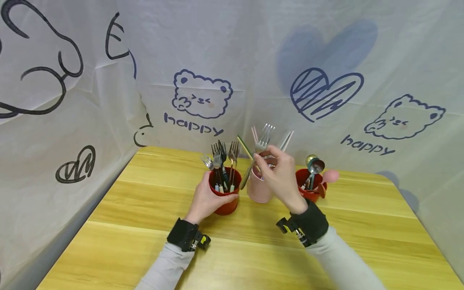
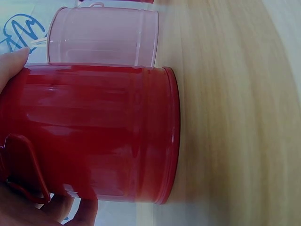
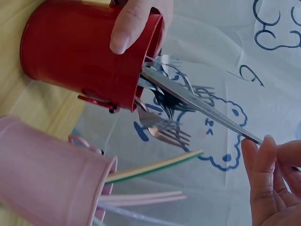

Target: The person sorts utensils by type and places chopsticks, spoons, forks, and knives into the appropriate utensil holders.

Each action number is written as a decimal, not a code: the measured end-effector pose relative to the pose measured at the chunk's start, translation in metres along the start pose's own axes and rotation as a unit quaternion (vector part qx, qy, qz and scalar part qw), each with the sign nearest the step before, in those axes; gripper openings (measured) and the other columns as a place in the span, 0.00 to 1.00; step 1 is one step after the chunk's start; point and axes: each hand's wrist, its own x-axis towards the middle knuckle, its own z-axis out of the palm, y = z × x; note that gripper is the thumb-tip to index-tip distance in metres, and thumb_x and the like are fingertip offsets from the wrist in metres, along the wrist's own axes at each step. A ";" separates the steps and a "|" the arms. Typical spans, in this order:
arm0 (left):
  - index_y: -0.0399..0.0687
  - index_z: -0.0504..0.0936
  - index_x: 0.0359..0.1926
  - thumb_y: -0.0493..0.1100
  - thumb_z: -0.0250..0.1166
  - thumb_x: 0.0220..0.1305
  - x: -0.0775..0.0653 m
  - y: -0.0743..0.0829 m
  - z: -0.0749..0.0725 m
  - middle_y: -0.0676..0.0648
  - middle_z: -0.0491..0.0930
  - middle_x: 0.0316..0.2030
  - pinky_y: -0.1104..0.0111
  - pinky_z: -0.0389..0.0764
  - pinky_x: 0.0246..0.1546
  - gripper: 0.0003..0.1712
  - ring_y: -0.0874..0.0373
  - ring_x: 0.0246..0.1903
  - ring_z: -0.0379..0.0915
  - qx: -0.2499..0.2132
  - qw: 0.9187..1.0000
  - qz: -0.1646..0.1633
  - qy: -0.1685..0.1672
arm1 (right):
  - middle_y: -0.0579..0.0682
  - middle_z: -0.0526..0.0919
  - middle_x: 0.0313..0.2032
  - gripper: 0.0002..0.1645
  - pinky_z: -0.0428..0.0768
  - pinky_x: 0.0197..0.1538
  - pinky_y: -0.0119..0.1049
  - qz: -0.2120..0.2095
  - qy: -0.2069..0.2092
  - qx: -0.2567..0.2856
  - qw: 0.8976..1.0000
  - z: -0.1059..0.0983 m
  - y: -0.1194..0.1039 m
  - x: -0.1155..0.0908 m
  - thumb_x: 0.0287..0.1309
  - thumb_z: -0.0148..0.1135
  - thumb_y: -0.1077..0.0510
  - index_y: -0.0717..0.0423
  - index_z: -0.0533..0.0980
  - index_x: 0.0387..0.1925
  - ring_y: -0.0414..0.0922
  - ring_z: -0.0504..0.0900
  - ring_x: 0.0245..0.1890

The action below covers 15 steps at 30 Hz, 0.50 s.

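My left hand [image 1: 204, 201] holds a red bucket [image 1: 227, 208] round its side, with the thumb across the front. Several forks [image 1: 234, 150] stand tines up in that bucket. In the right wrist view my right hand [image 3: 273, 176] pinches one more fork [image 3: 202, 106] between thumb and fingers. The head view shows this fork's tines pointing up, with its handle slanting down to the left. Its handle end lies by the red bucket's mouth; whether it is inside I cannot tell. Behind my right hand stands a pink bucket [image 1: 258, 192], partly hidden, with chopsticks [image 1: 244, 146] in it.
To the right, another red bucket [image 1: 303, 176] holds several spoons [image 1: 318, 165], a pink one [image 1: 330, 176] leaning out over its rim. All three buckets stand in a row on the wooden table [image 1: 253, 249], near a white curtain [image 1: 253, 60] with drawings.
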 end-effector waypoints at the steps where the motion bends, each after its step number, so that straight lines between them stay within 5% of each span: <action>1: 0.46 0.65 0.66 0.47 0.84 0.44 0.000 0.000 0.000 0.41 0.78 0.61 0.47 0.79 0.62 0.51 0.45 0.60 0.77 -0.002 1.000 -0.002 -0.001 | 0.64 0.87 0.34 0.05 0.87 0.31 0.31 -0.002 -0.003 0.004 1.000 0.003 0.000 0.002 0.64 0.63 0.68 0.68 0.81 0.40 0.57 0.88 0.30; 6: 0.45 0.64 0.66 0.47 0.83 0.44 0.000 0.000 0.000 0.41 0.78 0.61 0.48 0.79 0.62 0.51 0.45 0.59 0.77 -0.003 1.000 -0.003 -0.002 | 0.64 0.86 0.34 0.07 0.87 0.28 0.40 -0.004 -0.014 0.013 1.000 0.018 -0.003 0.008 0.64 0.62 0.68 0.69 0.80 0.42 0.55 0.87 0.28; 15: 0.45 0.64 0.66 0.47 0.83 0.44 0.000 0.000 0.000 0.40 0.78 0.61 0.46 0.79 0.62 0.51 0.44 0.59 0.78 -0.003 1.000 0.000 0.000 | 0.64 0.85 0.39 0.10 0.83 0.29 0.25 0.015 -0.016 0.023 0.999 0.032 -0.005 0.014 0.67 0.61 0.66 0.68 0.80 0.46 0.57 0.88 0.32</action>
